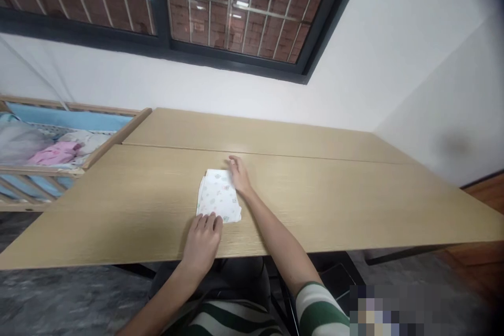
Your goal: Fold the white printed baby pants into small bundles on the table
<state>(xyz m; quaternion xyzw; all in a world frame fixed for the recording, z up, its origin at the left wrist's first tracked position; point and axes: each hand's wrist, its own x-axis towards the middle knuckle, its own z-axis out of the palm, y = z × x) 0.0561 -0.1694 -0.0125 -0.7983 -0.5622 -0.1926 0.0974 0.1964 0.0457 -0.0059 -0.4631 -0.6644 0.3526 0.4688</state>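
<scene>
A small folded white cloth [220,197] with a faint pastel print lies flat on the wooden table in front of me. Its layers do not line up exactly at the left edge and the lower right corner. My left hand [202,239] rests at the near edge, fingers bent and slightly apart, their tips on the cloth's lower left part. Along the far right edge lies my right hand [239,174], its fingers stretched out and pointing away from me, its side touching or very close to the cloth. Nothing shows in its grasp.
The pale wooden table [334,199] has a seam across its far part and a near edge at my lap. To the left stands a wooden crib [129,128] with blue lining and a pink cloth [57,152]. Behind are a white wall and a barred window [236,58].
</scene>
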